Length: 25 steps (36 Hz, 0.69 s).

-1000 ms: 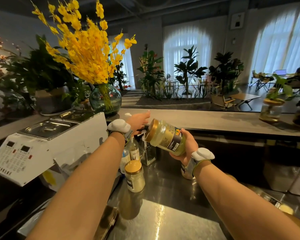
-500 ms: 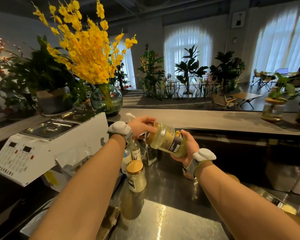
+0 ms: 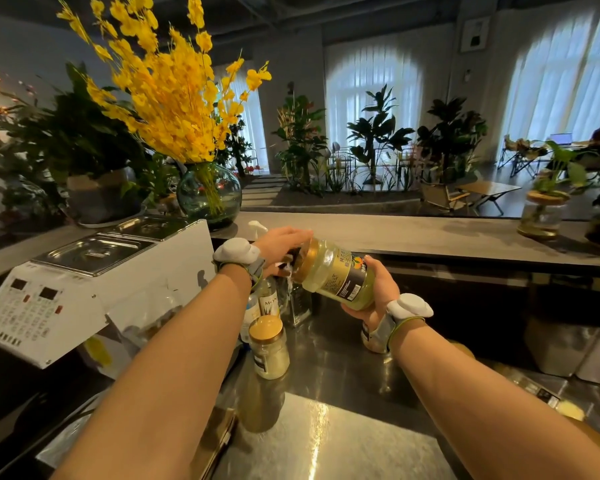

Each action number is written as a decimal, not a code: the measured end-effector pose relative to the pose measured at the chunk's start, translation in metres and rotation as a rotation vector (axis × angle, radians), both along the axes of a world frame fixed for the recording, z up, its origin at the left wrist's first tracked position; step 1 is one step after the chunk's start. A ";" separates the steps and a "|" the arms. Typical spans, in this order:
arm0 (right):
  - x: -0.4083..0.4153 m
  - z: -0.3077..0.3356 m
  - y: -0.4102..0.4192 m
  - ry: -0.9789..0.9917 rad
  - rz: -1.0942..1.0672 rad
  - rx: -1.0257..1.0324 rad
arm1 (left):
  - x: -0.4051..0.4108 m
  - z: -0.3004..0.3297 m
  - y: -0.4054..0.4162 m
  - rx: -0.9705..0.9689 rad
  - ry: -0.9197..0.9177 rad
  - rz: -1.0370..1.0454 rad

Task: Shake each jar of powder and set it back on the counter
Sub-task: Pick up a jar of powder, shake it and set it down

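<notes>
Large jar was held tilted above the tabletop | right hand wrapped around its base | left hand closed over its lid | small jar stood upright below.

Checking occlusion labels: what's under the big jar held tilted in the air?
Below the large gold-lidded jar of pale yellow powder, clear glass bottles stand on the steel counter. The right hand mostly covers another small jar.

Bare steel counter open in front of the small jar, bottles crowded just behind it, white machine blocking its left.
</notes>
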State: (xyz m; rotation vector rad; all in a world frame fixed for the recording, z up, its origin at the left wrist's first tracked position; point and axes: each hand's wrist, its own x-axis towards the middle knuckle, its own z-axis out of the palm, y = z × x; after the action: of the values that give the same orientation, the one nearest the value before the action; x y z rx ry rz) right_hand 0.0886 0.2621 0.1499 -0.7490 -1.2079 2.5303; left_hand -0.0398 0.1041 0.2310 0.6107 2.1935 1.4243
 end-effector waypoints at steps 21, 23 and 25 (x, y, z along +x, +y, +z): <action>-0.008 -0.004 0.010 0.079 -0.023 -0.050 | 0.010 -0.003 0.010 0.019 0.139 -0.052; -0.008 -0.004 0.009 0.083 -0.019 -0.047 | 0.010 -0.004 0.010 0.052 0.165 -0.055; -0.009 -0.004 0.010 0.078 -0.008 -0.051 | 0.011 -0.004 0.010 0.073 0.199 -0.064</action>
State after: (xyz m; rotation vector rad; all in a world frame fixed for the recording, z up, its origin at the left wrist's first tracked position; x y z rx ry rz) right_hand 0.0798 0.2722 0.1462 -0.6579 -1.1176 2.5669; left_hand -0.0288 0.1141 0.2273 0.8743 2.2565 1.4708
